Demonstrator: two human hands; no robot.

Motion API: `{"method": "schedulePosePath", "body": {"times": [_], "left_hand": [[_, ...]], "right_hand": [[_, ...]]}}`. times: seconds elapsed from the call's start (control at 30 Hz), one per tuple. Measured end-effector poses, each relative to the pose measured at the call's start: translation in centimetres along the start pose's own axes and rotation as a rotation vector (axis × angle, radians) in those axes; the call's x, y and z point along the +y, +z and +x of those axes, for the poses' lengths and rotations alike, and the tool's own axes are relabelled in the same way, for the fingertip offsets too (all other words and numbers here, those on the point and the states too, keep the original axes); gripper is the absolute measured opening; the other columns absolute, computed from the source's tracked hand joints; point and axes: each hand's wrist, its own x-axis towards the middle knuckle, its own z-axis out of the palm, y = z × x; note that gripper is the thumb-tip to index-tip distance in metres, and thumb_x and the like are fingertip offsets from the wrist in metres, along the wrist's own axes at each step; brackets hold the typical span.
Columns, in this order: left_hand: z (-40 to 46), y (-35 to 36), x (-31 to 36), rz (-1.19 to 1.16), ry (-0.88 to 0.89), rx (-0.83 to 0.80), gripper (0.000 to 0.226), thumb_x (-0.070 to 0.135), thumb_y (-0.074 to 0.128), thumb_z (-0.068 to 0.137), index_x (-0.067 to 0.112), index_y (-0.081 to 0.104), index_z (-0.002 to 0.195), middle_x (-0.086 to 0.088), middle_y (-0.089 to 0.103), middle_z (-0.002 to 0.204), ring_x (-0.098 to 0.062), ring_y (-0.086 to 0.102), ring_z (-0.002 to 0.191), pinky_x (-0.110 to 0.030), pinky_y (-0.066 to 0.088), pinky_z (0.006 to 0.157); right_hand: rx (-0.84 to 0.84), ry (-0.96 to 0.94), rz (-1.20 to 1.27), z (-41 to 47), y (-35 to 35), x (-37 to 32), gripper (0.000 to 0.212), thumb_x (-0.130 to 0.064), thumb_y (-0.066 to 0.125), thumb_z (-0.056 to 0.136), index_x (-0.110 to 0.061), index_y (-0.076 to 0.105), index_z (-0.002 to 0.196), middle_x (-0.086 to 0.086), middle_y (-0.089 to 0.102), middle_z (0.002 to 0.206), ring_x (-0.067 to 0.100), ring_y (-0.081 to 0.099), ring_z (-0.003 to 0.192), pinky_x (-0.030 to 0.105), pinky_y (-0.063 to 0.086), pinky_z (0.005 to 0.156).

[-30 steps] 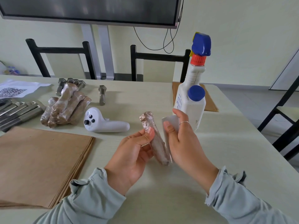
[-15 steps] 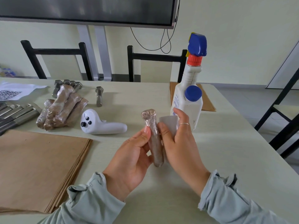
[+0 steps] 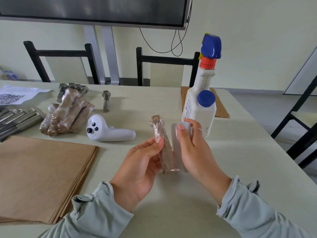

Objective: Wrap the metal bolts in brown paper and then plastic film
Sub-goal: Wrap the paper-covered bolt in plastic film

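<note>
A bolt wrapped in brown paper and clear film (image 3: 161, 138) stands nearly upright above the table, head up. My left hand (image 3: 142, 162) pinches its shaft between thumb and fingers. My right hand (image 3: 193, 148) grips a small roll of plastic film (image 3: 178, 140) pressed against the bolt's right side. A stack of brown paper sheets (image 3: 42, 172) lies at the left. A pile of wrapped bolts (image 3: 66, 114) sits behind it, with bare bolts (image 3: 17, 119) further left and one lone bare bolt (image 3: 106, 102) behind.
A white handheld controller (image 3: 109, 131) lies just left of my hands. A white spray bottle (image 3: 202, 100) with a blue nozzle stands right behind my right hand. Another brown sheet (image 3: 221, 109) lies beyond it. Black chairs (image 3: 164, 66) line the far edge and right side.
The bolt has gone from tilted to nearly upright. The film roll has come round from behind the bolt to its right side. Both hands stayed in about the same place.
</note>
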Motion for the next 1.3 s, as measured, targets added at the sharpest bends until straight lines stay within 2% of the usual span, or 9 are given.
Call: {"method": "schedulePosePath", "body": {"times": [0.27, 0.4, 0.5, 0.63, 0.73, 0.8, 0.87, 0.97, 1.3], "left_hand": [[-0.33, 0.23, 0.37, -0.027, -0.005, -0.097, 0.019, 0.014, 0.058, 0.070, 0.004, 0.073, 0.074, -0.013, 0.068, 0.073, -0.021, 0.067, 0.063, -0.027, 0.056, 0.057], [-0.29, 0.19, 0.23, -0.037, -0.023, -0.087, 0.025, 0.015, 0.060, 0.072, 0.003, 0.069, 0.091, -0.013, 0.068, 0.084, -0.020, 0.066, 0.069, -0.033, 0.057, 0.065], [-0.19, 0.28, 0.07, -0.050, -0.027, -0.057, 0.032, 0.016, 0.057, 0.074, 0.000, 0.066, 0.101, -0.010, 0.071, 0.088, -0.016, 0.068, 0.071, -0.036, 0.058, 0.065], [-0.48, 0.69, 0.13, -0.004, -0.029, -0.068, 0.024, 0.028, 0.060, 0.076, 0.011, 0.075, 0.086, -0.008, 0.070, 0.086, -0.015, 0.066, 0.069, -0.028, 0.056, 0.060], [-0.78, 0.74, 0.17, 0.040, -0.017, -0.079, 0.028, 0.024, 0.063, 0.073, 0.015, 0.071, 0.098, 0.001, 0.067, 0.068, -0.010, 0.062, 0.056, -0.023, 0.052, 0.053], [-0.81, 0.54, 0.14, 0.046, -0.012, -0.061, 0.039, 0.019, 0.064, 0.071, 0.013, 0.066, 0.109, 0.002, 0.066, 0.067, -0.011, 0.061, 0.058, -0.025, 0.052, 0.055], [-0.74, 0.35, 0.17, 0.079, 0.010, -0.055, 0.032, 0.019, 0.066, 0.068, 0.012, 0.071, 0.099, 0.002, 0.065, 0.065, -0.013, 0.062, 0.062, -0.025, 0.053, 0.058], [-0.69, 0.40, 0.25, 0.100, 0.028, -0.024, 0.010, 0.020, 0.069, 0.061, 0.012, 0.073, 0.066, -0.003, 0.062, 0.063, -0.018, 0.062, 0.063, -0.023, 0.053, 0.058], [-0.48, -0.06, 0.38, 0.088, 0.015, -0.098, 0.025, 0.017, 0.066, 0.068, 0.000, 0.071, 0.085, -0.013, 0.067, 0.075, -0.020, 0.064, 0.066, -0.028, 0.055, 0.063]], "right_hand": [[-0.008, -0.135, -0.084, -0.26, 0.08, -0.14, 0.048, -0.042, 0.041, 0.094, -0.020, 0.032, 0.136, -0.026, 0.043, 0.088, -0.028, 0.049, 0.074, -0.003, 0.037, 0.055], [-0.024, -0.051, 0.036, -0.08, -0.36, -0.17, 0.035, -0.040, 0.050, 0.092, -0.028, 0.038, 0.123, -0.016, 0.065, 0.068, -0.009, 0.061, 0.062, 0.005, 0.042, 0.048], [-0.003, -0.019, 0.089, -0.01, -0.61, -0.08, 0.045, -0.050, 0.052, 0.087, -0.031, 0.039, 0.126, -0.010, 0.069, 0.078, 0.000, 0.065, 0.066, 0.014, 0.050, 0.054], [-0.043, 0.001, 0.116, -0.26, -0.50, -0.37, 0.064, -0.068, 0.038, 0.073, -0.034, 0.036, 0.127, -0.034, 0.058, 0.079, -0.027, 0.051, 0.073, -0.002, 0.039, 0.057], [-0.103, -0.022, 0.116, -0.72, -0.13, -0.56, 0.077, -0.070, 0.037, 0.067, -0.032, 0.030, 0.134, -0.039, 0.037, 0.095, -0.039, 0.038, 0.079, -0.008, 0.032, 0.064], [-0.125, -0.053, 0.098, -0.82, -0.02, -0.51, 0.071, -0.062, 0.041, 0.073, -0.028, 0.029, 0.135, -0.040, 0.052, 0.085, -0.035, 0.042, 0.082, -0.007, 0.034, 0.065], [-0.120, -0.073, 0.087, -0.79, -0.04, -0.51, 0.060, -0.052, 0.044, 0.082, -0.026, 0.030, 0.133, -0.042, 0.058, 0.077, -0.032, 0.047, 0.078, -0.006, 0.036, 0.062], [-0.081, -0.085, 0.093, -0.76, -0.14, -0.50, 0.055, -0.046, 0.049, 0.085, -0.026, 0.032, 0.133, -0.022, 0.057, 0.081, -0.023, 0.055, 0.070, -0.002, 0.038, 0.056], [-0.152, -0.054, 0.063, -0.40, -0.20, -0.40, 0.075, -0.065, 0.040, 0.071, -0.033, 0.026, 0.137, -0.015, 0.058, 0.097, -0.015, 0.058, 0.077, 0.000, 0.041, 0.061]]}}
